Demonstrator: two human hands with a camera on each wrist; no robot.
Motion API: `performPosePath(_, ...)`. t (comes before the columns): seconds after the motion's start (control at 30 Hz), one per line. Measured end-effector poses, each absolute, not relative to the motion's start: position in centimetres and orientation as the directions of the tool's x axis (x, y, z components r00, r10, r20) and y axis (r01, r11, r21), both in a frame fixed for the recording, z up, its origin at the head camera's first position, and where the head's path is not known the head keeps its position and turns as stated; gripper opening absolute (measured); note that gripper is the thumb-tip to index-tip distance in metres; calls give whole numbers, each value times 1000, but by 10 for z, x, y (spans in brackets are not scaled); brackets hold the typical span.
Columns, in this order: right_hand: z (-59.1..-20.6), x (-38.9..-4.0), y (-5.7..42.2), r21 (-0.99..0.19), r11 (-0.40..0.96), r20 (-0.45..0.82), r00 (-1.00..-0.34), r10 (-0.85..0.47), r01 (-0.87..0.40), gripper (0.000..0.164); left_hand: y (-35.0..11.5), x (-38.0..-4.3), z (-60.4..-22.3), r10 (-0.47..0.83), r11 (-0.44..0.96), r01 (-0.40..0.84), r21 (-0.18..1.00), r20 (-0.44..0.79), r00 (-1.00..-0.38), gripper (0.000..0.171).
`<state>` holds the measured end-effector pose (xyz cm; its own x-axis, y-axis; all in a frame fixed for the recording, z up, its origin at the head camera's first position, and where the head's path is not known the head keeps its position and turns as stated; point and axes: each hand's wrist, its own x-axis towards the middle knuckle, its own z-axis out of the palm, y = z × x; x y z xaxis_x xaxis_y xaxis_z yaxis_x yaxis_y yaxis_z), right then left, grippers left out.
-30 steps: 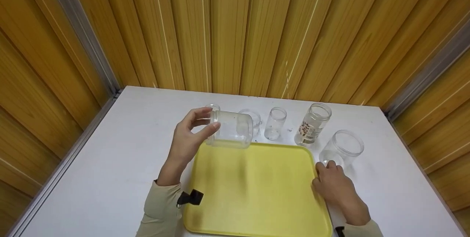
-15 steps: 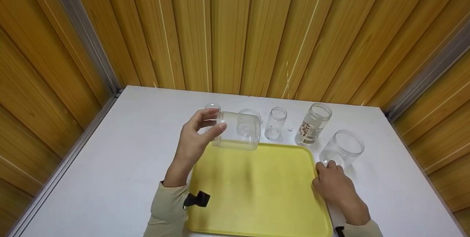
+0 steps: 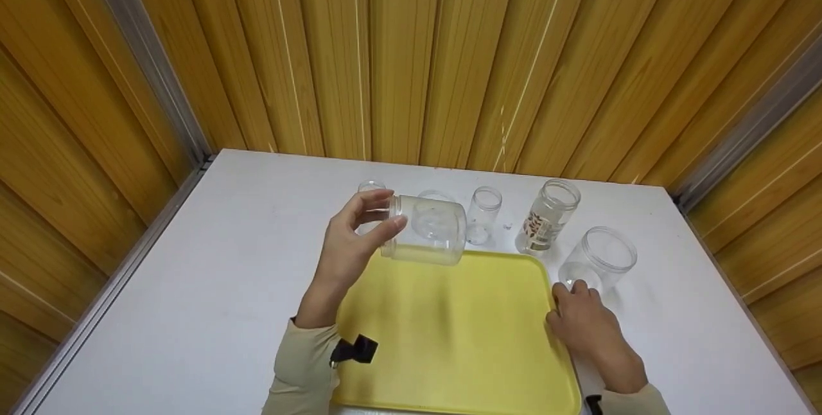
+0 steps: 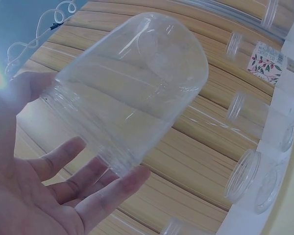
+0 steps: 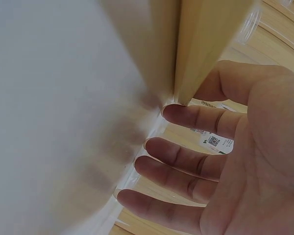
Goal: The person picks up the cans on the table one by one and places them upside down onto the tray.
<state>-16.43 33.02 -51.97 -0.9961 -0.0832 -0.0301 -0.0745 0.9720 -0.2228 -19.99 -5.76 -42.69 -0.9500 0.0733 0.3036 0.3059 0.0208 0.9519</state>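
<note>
Transparent jar (image 3: 429, 232) is in your left hand (image 3: 350, 238), raised and lying on its side, mouth toward your palm, base to the right; in the head view it shows over the far edge of the yellow tray (image 3: 475, 344); thumb and fingers are spread across the mouth and pinch the neck ring (left wrist view gives you the best look at that grip); you can see straight through its wall to what stands behind.

Your right hand (image 3: 587, 325) is down at the tray's right edge; its fingers (image 5: 181, 186) are nearly straight, a slight bend, spaced apart; thumb and forefinger touch the rim, the other tips rest on the white table (image 3: 180, 299).

Just beyond that hand stands a wide jar (image 3: 597, 261); past the tray's far edge you have a tall jar with a printed leaf label (image 3: 548, 217), a slim jar (image 3: 483, 216), a low jar (image 3: 437, 194) seen partly through the held one, and a small jar (image 3: 372, 184) mostly hidden behind your left fingers.

Black strap (image 3: 350, 350) on your left sleeve (image 3: 302, 360); wood-pattern panels (image 3: 404, 81) behind and at both sides, metal post (image 3: 144, 49) in the left corner; white cable (image 4: 39, 29) loops at upper left in the left wrist view.
</note>
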Motion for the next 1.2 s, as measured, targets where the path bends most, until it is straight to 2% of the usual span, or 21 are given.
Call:
performPosePath(0.27,-519,-163,330,-248,966,-21,-997,-79,-71,13,-53,-199,-427,103,-34,285,958,287,-952,58)
performPosePath(0.53,-516,-164,332,-242,968,-38,-996,-82,-71,19,-50,-200,-427,102,-76,259,963,266,-959,58)
performPosePath(0.87,-497,-160,331,-365,930,-106,-990,-97,-52,35,-48,-199,-426,94,-104,257,961,266,-959,59)
performPosePath(1.0,-485,-155,324,-382,920,-57,-992,-111,-81,38,-49,-198,-427,87,-104,257,961,266,-960,58)
performPosePath(1.2,-471,-148,313,-411,894,108,-984,-145,-177,39,-48,-197,-428,85,-103,261,960,270,-959,58)
